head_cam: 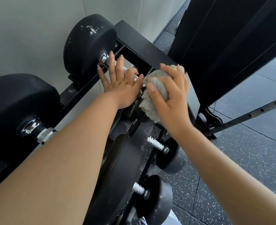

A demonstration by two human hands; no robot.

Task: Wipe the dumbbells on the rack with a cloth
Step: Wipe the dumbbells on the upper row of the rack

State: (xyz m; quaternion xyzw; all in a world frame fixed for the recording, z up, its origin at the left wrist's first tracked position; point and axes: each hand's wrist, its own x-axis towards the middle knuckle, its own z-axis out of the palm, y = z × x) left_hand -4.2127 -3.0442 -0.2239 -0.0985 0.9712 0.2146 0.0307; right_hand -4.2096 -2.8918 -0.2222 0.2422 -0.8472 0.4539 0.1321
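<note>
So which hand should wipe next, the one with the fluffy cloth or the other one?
Probably the right hand. It grips the grey cloth, pressed at the near end of the dumbbell. The left hand rests on the shiny handle with straight fingers and holds no cloth.

Ahead of our L fingers (111, 62), dumbbell head (87, 46) blocks passage; wall (36, 30) close behind. Past our R fingers (168, 69), rack frame (142, 46) & dark upright (223, 46) obstruct. Free room: floor (256, 143) side, right of R fingers.
</note>
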